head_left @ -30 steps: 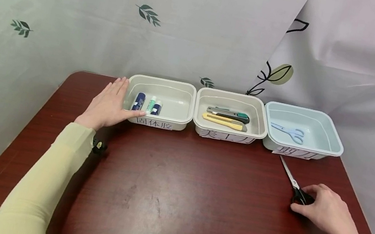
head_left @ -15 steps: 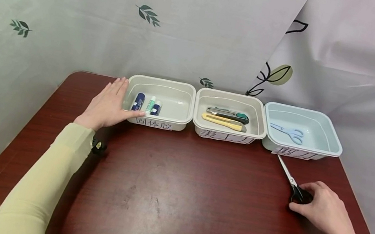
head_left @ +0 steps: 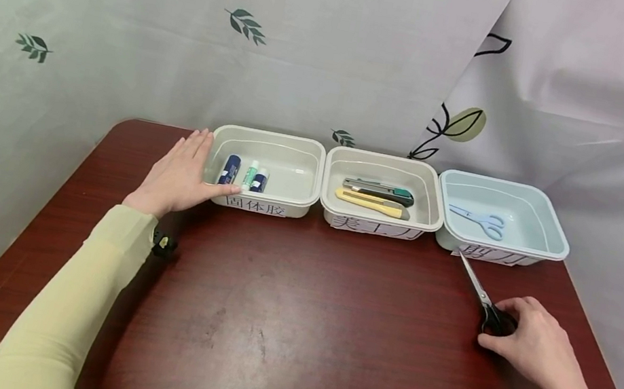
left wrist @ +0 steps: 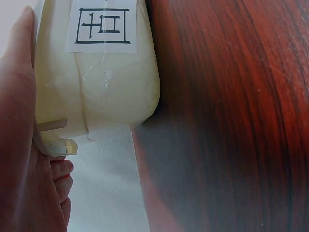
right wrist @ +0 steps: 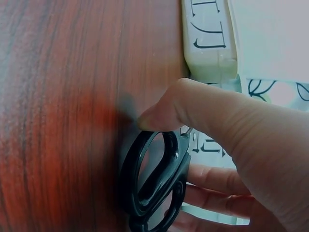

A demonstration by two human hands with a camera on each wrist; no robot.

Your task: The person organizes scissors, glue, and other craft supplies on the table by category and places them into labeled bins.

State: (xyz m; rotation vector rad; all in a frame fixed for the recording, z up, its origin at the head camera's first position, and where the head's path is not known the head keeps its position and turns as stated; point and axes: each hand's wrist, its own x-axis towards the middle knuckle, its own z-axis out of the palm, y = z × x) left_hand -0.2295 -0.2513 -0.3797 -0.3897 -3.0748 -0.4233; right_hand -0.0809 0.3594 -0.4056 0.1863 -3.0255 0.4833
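My right hand pinches a pair of scissors with black handles, thumb on one side and fingers on the other. The closed silver blades point away, their tip overlapping the label of the light blue bin in the head view. Inside that bin lie light blue scissors. At the far left, my left hand rests on the corner of a whitish bin, fingers straight along its side and thumb along the front rim. That bin holds several glue sticks.
Between these two bins stands a beige bin with a yellow box cutter and dark green cutters. All three bins carry paper labels in front and line the back of the dark red table. A patterned curtain hangs behind.
My right hand and the black-handled scissors have shifted a little left and away from me, bringing the blade tip to the blue bin's label. The left hand stays where it was.
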